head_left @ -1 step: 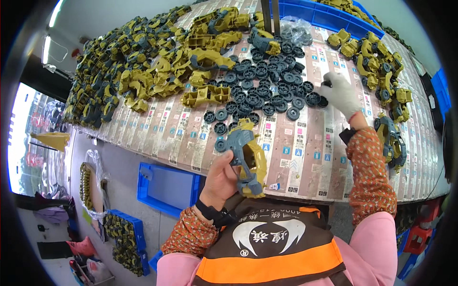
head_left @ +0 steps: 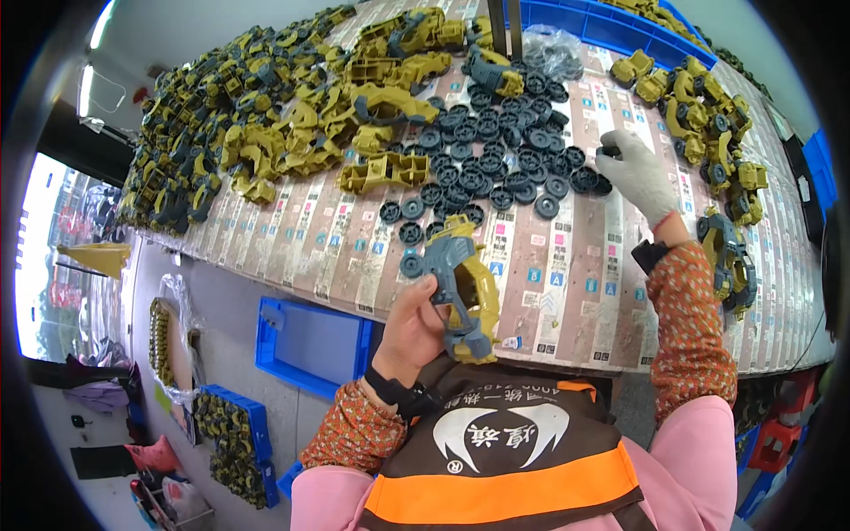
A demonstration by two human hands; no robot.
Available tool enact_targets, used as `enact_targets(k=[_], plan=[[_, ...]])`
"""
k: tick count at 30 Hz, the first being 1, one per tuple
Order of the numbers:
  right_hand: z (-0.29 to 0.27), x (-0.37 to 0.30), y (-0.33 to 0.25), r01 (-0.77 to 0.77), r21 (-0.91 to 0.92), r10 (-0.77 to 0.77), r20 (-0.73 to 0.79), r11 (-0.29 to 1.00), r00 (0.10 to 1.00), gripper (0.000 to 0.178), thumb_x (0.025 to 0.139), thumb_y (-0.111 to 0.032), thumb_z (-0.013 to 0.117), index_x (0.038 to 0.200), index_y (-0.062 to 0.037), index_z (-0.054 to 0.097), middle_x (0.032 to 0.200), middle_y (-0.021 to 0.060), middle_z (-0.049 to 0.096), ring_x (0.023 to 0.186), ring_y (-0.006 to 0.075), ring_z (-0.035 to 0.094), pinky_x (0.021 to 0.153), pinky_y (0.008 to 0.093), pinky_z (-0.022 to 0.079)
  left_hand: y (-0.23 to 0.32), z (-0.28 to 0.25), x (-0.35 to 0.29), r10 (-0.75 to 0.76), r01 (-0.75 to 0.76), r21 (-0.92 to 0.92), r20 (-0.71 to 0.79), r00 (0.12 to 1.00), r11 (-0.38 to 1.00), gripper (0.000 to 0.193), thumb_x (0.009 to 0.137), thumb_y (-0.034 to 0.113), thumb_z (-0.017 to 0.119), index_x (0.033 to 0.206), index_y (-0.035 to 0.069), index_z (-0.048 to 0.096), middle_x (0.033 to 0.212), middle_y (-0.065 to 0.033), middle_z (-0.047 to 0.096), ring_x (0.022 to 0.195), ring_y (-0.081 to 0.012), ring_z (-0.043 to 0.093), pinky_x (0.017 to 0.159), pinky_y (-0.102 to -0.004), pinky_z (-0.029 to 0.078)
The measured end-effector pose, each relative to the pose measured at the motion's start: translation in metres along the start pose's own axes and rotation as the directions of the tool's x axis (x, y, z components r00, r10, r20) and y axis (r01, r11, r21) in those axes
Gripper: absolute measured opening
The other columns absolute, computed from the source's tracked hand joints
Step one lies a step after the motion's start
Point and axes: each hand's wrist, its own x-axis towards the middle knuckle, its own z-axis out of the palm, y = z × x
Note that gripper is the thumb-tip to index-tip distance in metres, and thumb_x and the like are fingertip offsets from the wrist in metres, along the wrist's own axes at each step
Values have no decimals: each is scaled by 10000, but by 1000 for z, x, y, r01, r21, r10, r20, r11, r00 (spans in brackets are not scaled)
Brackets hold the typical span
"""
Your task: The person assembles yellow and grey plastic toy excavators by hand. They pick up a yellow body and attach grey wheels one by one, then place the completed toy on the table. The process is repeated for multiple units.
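My left hand (head_left: 409, 329) is closed around a toy car body (head_left: 462, 296) in yellow and blue-grey plastic, held tilted above the table's near edge. A dark wheel (head_left: 412, 265) shows at the car body's left side. Further right, my right hand (head_left: 639, 177), in a white glove, is over the table with thumb and fingers pinched together. Between its fingertips is a small dark toy wheel (head_left: 609, 151), partly covered by the glove. Just left of that hand lies a spread of loose dark wheels (head_left: 474, 181), several of them close to the fingertips.
Yellow body shells (head_left: 385, 173) lie left of the wheels, beside a large heap of car parts (head_left: 212, 115). More car bodies (head_left: 728, 261) line the table's right side. A clear plastic bag (head_left: 553, 55) and a blue crate (head_left: 611, 25) are at the back. A blue bin (head_left: 310, 354) sits below, left.
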Motion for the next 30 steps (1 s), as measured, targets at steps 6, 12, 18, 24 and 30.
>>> enact_targets(k=[6, 12, 18, 24, 30], plan=[[-21, -94, -95, -375, 732, -70, 497, 569, 865, 414, 992, -139, 670, 1365, 39, 649, 1127, 59, 687, 957, 138, 644, 875, 309, 557, -7, 6, 2, -35, 39, -97, 44, 998, 995, 614, 1072, 406, 635, 1530, 19, 507, 1396, -145, 691, 1271, -286, 685, 1106, -492, 544], [3, -148, -120, -455, 789, -14, 505, 412, 863, 415, 1043, -101, 638, 1443, 3, 596, 1218, 59, 690, 1053, 127, 649, 943, 309, 564, -18, 16, -3, -144, 143, 48, 11, 990, 989, 699, 1052, 429, 697, 1584, 77, 413, 1422, -115, 648, 1213, -259, 706, 1059, -470, 582], [8, -154, -124, -478, 818, -33, 514, 320, 857, 421, 1061, -117, 630, 1461, -1, 569, 1328, 106, 681, 1188, 168, 662, 1026, 348, 573, -26, 25, -5, -128, 123, 227, 7, 992, 966, 792, 1009, 358, 779, 1625, 128, 338, 1445, -78, 572, 1270, -210, 624, 1089, -408, 538], [17, -164, -119, -468, 822, 47, 480, 325, 876, 410, 1063, -126, 643, 1440, 29, 595, 1287, 129, 708, 1142, 188, 701, 992, 355, 595, -29, 38, -6, -32, 26, 420, 7, 999, 907, 939, 997, 340, 796, 1683, 113, 196, 1488, -91, 503, 1337, -204, 533, 1113, -383, 483], [14, -183, -129, -425, 705, 139, 427, 568, 894, 397, 1054, -105, 639, 1423, 39, 625, 1184, 176, 765, 1028, 216, 757, 914, 367, 609, -40, 32, -2, 35, -122, 713, 136, 990, 691, 1037, 963, 316, 819, 1683, 83, 110, 1482, -132, 490, 1340, -218, 532, 1130, -398, 459]])
